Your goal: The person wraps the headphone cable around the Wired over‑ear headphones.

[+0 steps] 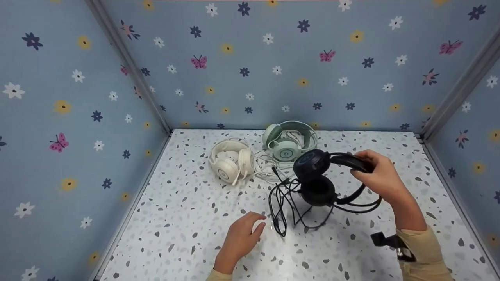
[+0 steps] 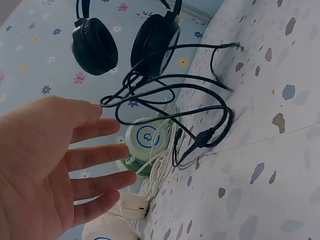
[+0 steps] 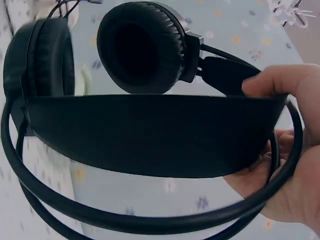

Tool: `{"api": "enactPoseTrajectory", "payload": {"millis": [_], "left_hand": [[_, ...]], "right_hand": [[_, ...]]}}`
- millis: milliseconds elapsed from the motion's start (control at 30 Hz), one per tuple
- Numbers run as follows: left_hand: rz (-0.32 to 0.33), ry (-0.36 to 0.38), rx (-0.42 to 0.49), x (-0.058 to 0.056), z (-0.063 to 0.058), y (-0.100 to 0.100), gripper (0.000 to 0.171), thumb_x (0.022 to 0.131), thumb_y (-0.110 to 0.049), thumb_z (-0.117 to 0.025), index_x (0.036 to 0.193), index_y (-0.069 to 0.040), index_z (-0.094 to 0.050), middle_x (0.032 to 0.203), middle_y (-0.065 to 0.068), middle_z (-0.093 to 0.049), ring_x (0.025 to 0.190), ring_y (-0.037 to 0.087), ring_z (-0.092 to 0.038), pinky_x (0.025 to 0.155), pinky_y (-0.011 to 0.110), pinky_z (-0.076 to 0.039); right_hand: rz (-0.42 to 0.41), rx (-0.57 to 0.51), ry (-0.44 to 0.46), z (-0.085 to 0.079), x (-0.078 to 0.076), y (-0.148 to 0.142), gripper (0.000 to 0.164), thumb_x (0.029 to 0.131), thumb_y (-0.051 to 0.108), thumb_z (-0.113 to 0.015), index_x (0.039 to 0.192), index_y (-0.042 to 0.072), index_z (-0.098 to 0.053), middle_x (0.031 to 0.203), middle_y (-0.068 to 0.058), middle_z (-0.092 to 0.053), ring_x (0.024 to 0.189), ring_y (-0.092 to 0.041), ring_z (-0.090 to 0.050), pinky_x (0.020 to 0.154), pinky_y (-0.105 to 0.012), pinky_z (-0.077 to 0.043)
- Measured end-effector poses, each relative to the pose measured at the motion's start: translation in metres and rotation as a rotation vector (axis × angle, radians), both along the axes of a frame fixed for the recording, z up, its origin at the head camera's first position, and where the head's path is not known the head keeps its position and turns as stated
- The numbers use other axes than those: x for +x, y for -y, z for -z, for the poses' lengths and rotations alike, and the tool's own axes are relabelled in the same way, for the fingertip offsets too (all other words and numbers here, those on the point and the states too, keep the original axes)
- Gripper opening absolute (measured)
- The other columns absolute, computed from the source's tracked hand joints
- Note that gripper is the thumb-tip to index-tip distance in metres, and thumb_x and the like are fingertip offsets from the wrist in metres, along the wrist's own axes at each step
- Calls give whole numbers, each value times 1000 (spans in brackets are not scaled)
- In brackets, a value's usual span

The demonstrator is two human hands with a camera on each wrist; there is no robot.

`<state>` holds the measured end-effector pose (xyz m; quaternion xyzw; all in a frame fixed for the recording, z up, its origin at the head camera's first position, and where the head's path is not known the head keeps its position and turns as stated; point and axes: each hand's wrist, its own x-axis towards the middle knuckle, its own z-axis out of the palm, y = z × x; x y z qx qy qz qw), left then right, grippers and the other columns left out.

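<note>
Right of centre — black headphones [image 1: 318, 193], right hand [image 1: 381, 177] gripping band [image 1: 345, 159], cups [image 1: 311, 164] frame-left, nearer the empty, loosely spread left hand [image 1: 241, 236].

Right hand [image 3: 307, 172] grips black over-ear headphones [image 3: 145, 135] at the right end of the broad black headband. 2 black cushioned ear cups [image 3: 142, 52] show above the band; 2 thin curved black bars [image 3: 150, 225] arc below. Pale blue flower-printed wall [image 3: 235, 22] behind.
</note>
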<state>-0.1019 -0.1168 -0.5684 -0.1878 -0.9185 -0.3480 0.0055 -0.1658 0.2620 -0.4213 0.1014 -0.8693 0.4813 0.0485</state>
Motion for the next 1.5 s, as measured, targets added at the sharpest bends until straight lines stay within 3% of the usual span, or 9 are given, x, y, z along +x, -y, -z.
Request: {"api": "enactPoseTrajectory", "payload": {"millis": [100,267,467,700,1000,1200,1300,1400,1500], "left_hand": [[-50,-39,22,1,-1,-4,20,99,-26,-58,113,-16,-68,110,-7,-64,81,9,-61,76,35,-51],[-129,-102,85,-1,-4,-19,17,97,-22,-62,111,-15,-68,109,-5,-65,95,18,-63,75,35,-51],[-170,-105,175,-8,-10,-44,25,96,-27,-63,116,-12,-65,113,-2,-62,95,17,-61,75,34,-50],[-211,-205,172,-12,-15,-60,10,92,-24,-68,94,-15,-69,89,-4,-64,73,13,-61,62,27,-48],[-157,-123,58,-6,-12,-70,31,91,-46,-66,93,-15,-68,84,-5,-64,71,10,-59,61,30,-48],[-179,-212,-19,-6,-14,-71,25,87,-39,-72,84,-14,-70,65,-8,-56,52,5,-47,48,25,-39],[-172,-191,-19,-3,-13,-69,21,87,-34,-73,85,-14,-71,64,-8,-55,52,4,-44,47,23,-38],[-143,-133,12,-1,-12,-66,15,88,-30,-71,87,-15,-71,66,-11,-54,55,2,-45,49,22,-38],[-123,-111,53,1,-12,-62,10,90,-26,-69,89,-17,-71,72,-12,-55,60,4,-50,53,23,-41]], "right_hand": [[29,46,-106,1,7,11,29,93,16,-68,117,4,-60,96,-9,-65,74,-15,-61,66,-23,-47],[162,111,-302,-1,14,26,21,88,16,-72,105,6,-67,81,-2,-66,64,-13,-58,61,-19,-42],[226,120,-352,-10,20,37,19,83,10,-75,100,4,-68,75,-2,-65,60,-13,-57,59,-18,-41],[229,283,-277,-32,29,48,24,79,11,-71,102,3,-67,76,-8,-65,58,-22,-54,58,-35,-41],[101,470,-59,-74,14,59,24,82,18,-64,100,3,-63,78,-9,-62,62,-25,-52,58,-37,-40],[-31,785,6,-93,2,81,11,69,13,-61,72,9,-51,64,-3,-44,57,-21,-40,47,-35,-33],[-92,918,33,-97,-6,85,17,64,8,-56,63,13,-39,62,-1,-32,56,-19,-31,44,-33,-27],[-108,924,57,-100,-13,76,17,65,10,-57,63,13,-41,61,-1,-33,54,-18,-31,45,-33,-28],[-78,801,71,-104,-19,57,13,72,16,-62,72,8,-53,64,-4,-45,56,-21,-40,48,-35,-34]]}}
